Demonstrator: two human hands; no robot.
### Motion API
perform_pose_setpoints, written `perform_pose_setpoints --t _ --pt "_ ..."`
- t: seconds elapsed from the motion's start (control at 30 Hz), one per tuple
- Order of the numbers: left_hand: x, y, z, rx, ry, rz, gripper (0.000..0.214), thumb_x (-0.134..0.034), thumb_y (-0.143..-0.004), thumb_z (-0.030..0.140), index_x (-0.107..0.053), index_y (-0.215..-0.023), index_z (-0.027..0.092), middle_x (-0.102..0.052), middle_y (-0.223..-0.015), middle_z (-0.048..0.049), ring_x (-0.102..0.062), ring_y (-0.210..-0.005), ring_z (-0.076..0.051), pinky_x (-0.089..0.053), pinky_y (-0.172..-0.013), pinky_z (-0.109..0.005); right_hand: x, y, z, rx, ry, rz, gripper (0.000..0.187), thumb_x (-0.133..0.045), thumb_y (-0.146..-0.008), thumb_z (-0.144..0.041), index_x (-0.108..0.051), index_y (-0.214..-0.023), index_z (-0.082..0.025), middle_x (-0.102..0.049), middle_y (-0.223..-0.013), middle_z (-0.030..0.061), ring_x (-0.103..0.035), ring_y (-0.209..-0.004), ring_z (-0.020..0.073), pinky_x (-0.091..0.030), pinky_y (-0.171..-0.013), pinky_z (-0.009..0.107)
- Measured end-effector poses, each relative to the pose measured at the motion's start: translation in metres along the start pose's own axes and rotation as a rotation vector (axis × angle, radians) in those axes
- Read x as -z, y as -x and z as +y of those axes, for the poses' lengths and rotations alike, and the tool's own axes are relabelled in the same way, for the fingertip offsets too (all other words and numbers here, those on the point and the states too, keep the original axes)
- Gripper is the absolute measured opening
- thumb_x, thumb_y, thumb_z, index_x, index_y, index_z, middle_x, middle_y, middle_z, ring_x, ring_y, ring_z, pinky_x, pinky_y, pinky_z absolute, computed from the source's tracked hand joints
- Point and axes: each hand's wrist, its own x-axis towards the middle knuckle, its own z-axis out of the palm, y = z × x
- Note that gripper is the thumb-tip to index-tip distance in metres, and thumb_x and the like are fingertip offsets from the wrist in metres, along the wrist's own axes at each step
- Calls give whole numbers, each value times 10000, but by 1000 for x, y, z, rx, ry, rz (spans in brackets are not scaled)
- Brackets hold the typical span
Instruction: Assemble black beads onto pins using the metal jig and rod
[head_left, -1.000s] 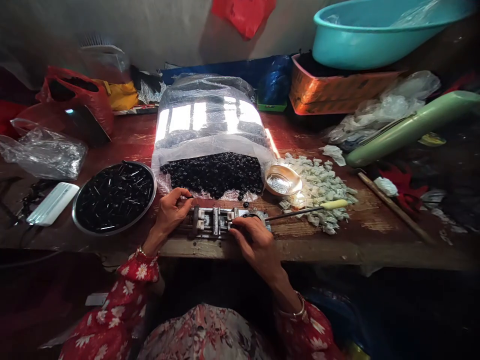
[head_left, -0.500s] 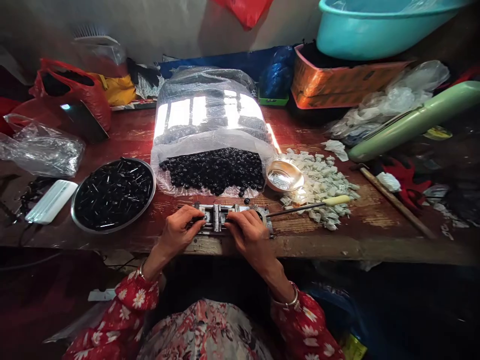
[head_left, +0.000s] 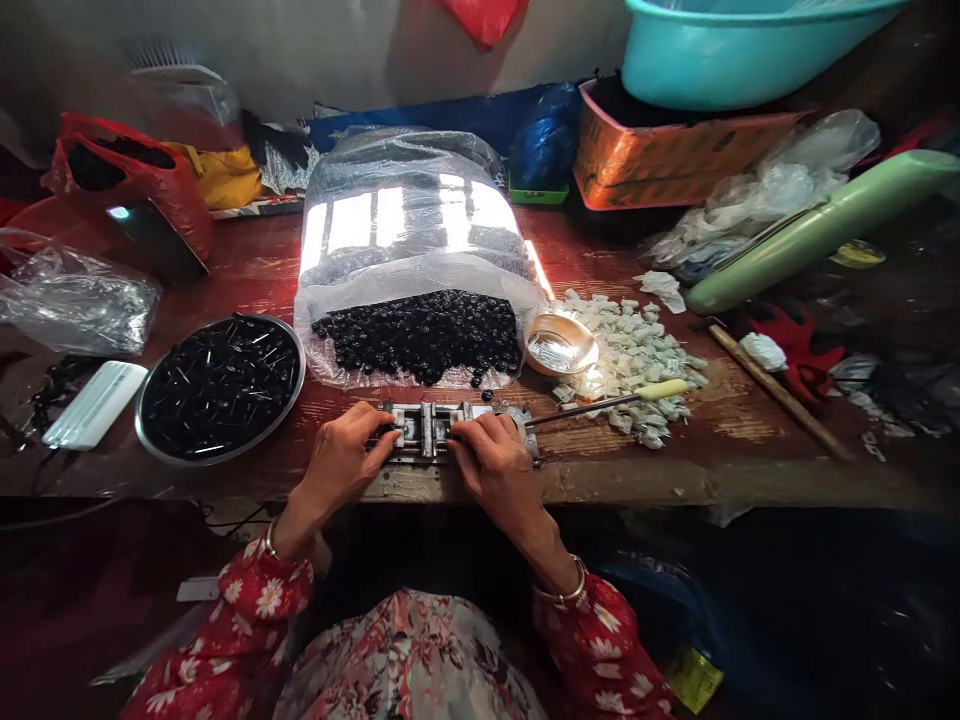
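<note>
A small metal press jig [head_left: 429,430] is fixed at the table's front edge, with a lever handle [head_left: 607,401] sticking out to the right. My left hand [head_left: 341,455] rests on the jig's left end, fingers curled and pinching at a small part I cannot make out. My right hand [head_left: 491,460] covers the jig's right half, fingers pressed down on it. Just behind lies an open clear bag of small black beads [head_left: 420,335]. A round metal pan of black sticks [head_left: 219,385] sits to the left.
A small shiny metal bowl [head_left: 560,345] and a heap of pale green-white pieces [head_left: 637,355] lie right of the bag. A wooden stick [head_left: 772,390], a green tube [head_left: 817,230], an orange box [head_left: 675,150], a teal basin [head_left: 750,50], plastic bags and a white flat block [head_left: 94,402] crowd the table.
My left hand came down from near the bead bag onto the jig's left end. My right hand slid further onto the jig. The view shifted slightly.
</note>
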Motion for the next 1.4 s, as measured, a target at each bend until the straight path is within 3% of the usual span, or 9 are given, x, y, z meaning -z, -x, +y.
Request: perform_pose_setpoints --t 0.43,0.77,1.1,1.4 --pt "-12 7 -2 -74 130 20 142 -688 -1001 332 -750 -1095 245 -669 -947 -24 -682 -852 -153 -552 -788 -265 -10 5 -4 -33 48 70 155 -559 -1044 -234 -658 -925 -242 -615 -897 67 -514 -896 256 -445 -806 393" --pt "-18 9 1 -60 14 50 174 -614 -1038 327 -754 -1075 231 -653 -939 -32 -657 -820 -144 -530 -771 -255 -16 7 -4 -41 51 104 183 -551 -1048 -230 -662 -902 -231 -602 -890 72 -494 -896 254 -429 -802 392" --pt "-19 11 -10 -83 292 43 178 -701 -1003 300 -778 -1153 244 -618 -909 -9 -627 -804 -118 -515 -768 -232 -23 8 0 -19 25 202 81 -611 -1020 -205 -661 -967 -241 -597 -881 43 -522 -885 237 -447 -800 381" --pt "-27 13 -4 -12 172 66 156 -698 -990 286 -773 -1121 247 -608 -907 -4 -614 -760 -109 -498 -723 -224 -23 9 -2 -16 8 219 108 -591 -1031 -186 -683 -1010 -238 -588 -855 42 -507 -854 231 -436 -782 373"
